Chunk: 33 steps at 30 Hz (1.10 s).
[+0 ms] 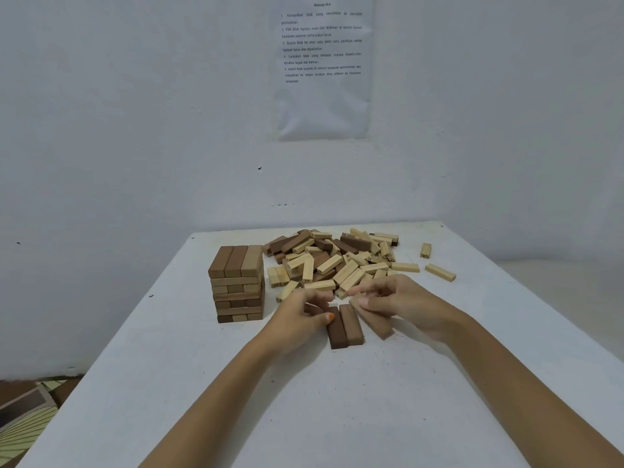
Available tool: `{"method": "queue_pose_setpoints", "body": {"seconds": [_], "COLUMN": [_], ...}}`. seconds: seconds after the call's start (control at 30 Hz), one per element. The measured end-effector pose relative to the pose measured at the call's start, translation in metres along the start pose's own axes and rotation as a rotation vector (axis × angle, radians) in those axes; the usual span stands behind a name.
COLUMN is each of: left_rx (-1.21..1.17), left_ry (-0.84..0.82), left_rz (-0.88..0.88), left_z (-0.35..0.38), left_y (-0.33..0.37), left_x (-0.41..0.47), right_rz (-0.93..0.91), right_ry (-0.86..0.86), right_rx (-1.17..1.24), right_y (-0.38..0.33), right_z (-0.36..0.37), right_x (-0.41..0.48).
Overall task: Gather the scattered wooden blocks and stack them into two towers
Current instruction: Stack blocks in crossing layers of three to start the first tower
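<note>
The white worktop [202, 383] runs back to the wall, and past its left edge a patterned floor [27, 423] shows. A printed sheet [322, 67] hangs on the wall above. Along the far edge sprawls a pile of loose blocks [334, 261], pale and dark mixed. Just left of it, with a narrow gap between, a finished tower [238, 283] stands upright near the left edge. In front of the pile the hands work close together. The left hand [299, 314] grips the far end of a dark block [337, 331], which lies flush against a second brown block [352, 324]. The right hand [401, 304] pinches an angled block [376, 324] just beside them. Two stray pale blocks [440, 272] lie toward the right edge.
</note>
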<state>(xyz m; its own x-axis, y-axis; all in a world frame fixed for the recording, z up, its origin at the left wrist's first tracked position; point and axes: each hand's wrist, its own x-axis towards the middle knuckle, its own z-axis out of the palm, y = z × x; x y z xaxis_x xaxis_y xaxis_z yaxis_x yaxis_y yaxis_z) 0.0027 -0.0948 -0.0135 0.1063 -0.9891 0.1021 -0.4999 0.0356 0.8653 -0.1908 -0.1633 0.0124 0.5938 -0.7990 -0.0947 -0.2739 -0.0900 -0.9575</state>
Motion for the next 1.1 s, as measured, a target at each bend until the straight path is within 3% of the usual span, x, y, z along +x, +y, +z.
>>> {"method": "queue_pose_setpoints", "body": {"seconds": [0.1, 0.33, 0.4, 0.47, 0.53, 0.67, 0.8, 1.1], "left_rx": [-0.006, -0.015, -0.022, -0.002, -0.001, -0.044, -0.029, 0.009], "left_ry": [0.003, -0.001, -0.001, 0.002, 0.007, 0.044, 0.084, 0.035], "left_rz": [0.022, 0.05, 0.056, 0.058, 0.058, 0.064, 0.084, 0.126], "left_z": [0.0, -0.001, -0.001, -0.001, 0.0, 0.0, -0.003, 0.002], "left_y": [-0.001, -0.002, -0.003, -0.003, -0.003, -0.005, -0.005, -0.002], "left_x": [0.001, 0.002, 0.003, 0.004, 0.004, 0.003, 0.003, -0.002], "right_rz": [0.007, 0.012, 0.01, 0.066, 0.065, -0.083, -0.151, -0.167], "right_ry": [0.134, 0.251, 0.193, 0.041, -0.093, -0.027, 0.039, -0.07], "right_rx": [-0.053, -0.054, -0.158, -0.387, -0.464, -0.627, -0.558, -0.498], "right_y": [0.003, 0.003, 0.0, -0.004, -0.004, 0.011, 0.011, 0.01], "right_z": [-0.002, 0.005, 0.001, -0.003, 0.0, 0.02, 0.024, 0.012], "right_x": [0.001, 0.002, 0.0, -0.004, -0.007, -0.002, -0.002, 0.0]}}
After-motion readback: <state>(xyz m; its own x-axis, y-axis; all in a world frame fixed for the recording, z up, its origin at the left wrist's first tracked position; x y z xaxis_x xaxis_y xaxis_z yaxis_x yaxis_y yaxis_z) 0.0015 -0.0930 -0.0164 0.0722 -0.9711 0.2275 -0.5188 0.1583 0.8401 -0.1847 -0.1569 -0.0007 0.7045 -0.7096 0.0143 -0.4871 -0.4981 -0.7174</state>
